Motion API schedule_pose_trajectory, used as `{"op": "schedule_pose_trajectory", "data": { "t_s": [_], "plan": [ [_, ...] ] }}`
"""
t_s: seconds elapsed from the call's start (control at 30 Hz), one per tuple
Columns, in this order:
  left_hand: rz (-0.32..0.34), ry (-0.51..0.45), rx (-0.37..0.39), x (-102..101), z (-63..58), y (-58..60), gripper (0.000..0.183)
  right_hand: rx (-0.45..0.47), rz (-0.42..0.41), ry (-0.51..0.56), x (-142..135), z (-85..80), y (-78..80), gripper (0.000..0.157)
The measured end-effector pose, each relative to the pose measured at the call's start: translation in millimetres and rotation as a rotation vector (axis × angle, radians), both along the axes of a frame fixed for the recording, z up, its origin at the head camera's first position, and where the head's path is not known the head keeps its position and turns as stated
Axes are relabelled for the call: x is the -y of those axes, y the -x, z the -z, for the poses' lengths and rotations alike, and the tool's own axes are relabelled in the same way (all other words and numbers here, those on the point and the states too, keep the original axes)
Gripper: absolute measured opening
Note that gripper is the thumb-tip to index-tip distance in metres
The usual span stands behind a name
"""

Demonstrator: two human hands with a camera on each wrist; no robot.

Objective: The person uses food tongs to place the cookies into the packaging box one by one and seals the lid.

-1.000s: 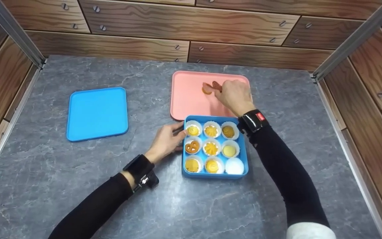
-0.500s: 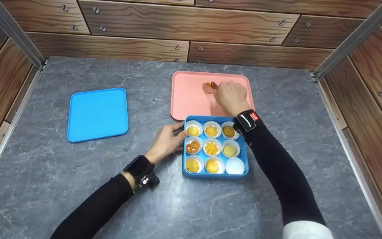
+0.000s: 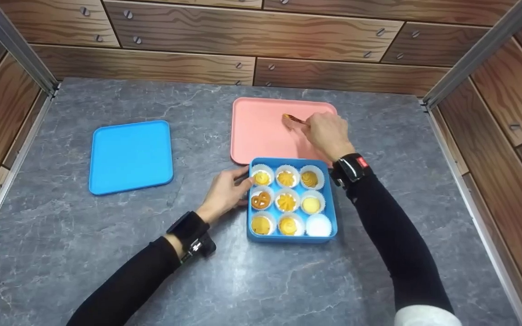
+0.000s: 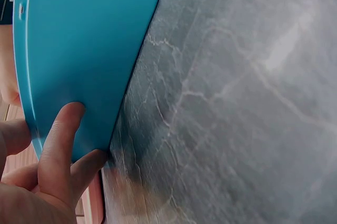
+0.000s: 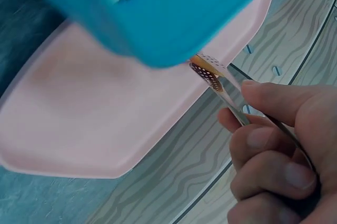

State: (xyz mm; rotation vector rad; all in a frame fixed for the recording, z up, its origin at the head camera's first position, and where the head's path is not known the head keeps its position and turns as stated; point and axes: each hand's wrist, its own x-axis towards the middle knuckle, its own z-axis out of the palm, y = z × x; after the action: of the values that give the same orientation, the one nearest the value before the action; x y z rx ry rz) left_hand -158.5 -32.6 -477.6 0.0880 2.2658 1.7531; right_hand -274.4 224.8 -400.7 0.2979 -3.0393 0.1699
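A blue box [image 3: 335,213] holds nine white paper cups; eight have cookies and the near-right cup [image 3: 319,225] is empty. My left hand [image 3: 224,192] rests against the box's left wall [image 4: 79,50], its fingers [image 4: 60,145] touching it. My right hand [image 3: 329,133] grips metal tongs [image 3: 298,121] over the pink tray [image 3: 256,136] behind the box. The perforated tong tips [image 5: 206,72] pinch a small orange cookie [image 3: 286,118] just above the tray [image 5: 105,118].
A blue lid [image 3: 130,156] lies flat on the grey marbled tabletop [image 3: 107,253] to the left. Wood-patterned walls [image 3: 243,36] enclose the table at the back and both sides.
My right hand has shifted slightly right and turned, so the tongs now show as a thin line with the cookie at their tip. The left hand and box stay put.
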Motion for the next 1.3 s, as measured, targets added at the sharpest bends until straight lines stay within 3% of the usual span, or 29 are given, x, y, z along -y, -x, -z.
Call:
{"op": "schedule_pose_trajectory", "data": {
  "t_s": [0.2, 0.37, 0.57, 0.9, 1.1, 1.3],
  "plan": [
    [0.008, 0.023, -0.002, 0, -0.7, 0.0, 0.052, -0.03, -0.027, -0.025, -10, -0.4, -7.6, 0.028],
    [0.008, -0.018, 0.005, 1, 0.0, -1.6, 0.051, -0.076, -0.068, -0.018, -18, -4.3, -19.8, 0.026],
    [0.014, -0.077, 0.035, 1, 0.9, -3.7, 0.052, -0.123, -0.157, 0.025, -34, -15.6, -50.0, 0.02],
    [0.001, -0.074, 0.05, 1, -1.7, -1.1, 0.052, -0.187, -0.275, 0.103, -82, -29.2, -101.9, 0.021],
    [-0.008, -0.062, 0.053, 0, -1.1, -1.4, 0.052, -0.165, -0.388, 0.124, -106, -30.7, -128.3, 0.023],
    [-0.017, -0.044, 0.071, 0, -0.4, -2.0, 0.053, -0.084, -0.513, 0.157, -125, -35.5, -145.2, 0.028]
  ]
}}
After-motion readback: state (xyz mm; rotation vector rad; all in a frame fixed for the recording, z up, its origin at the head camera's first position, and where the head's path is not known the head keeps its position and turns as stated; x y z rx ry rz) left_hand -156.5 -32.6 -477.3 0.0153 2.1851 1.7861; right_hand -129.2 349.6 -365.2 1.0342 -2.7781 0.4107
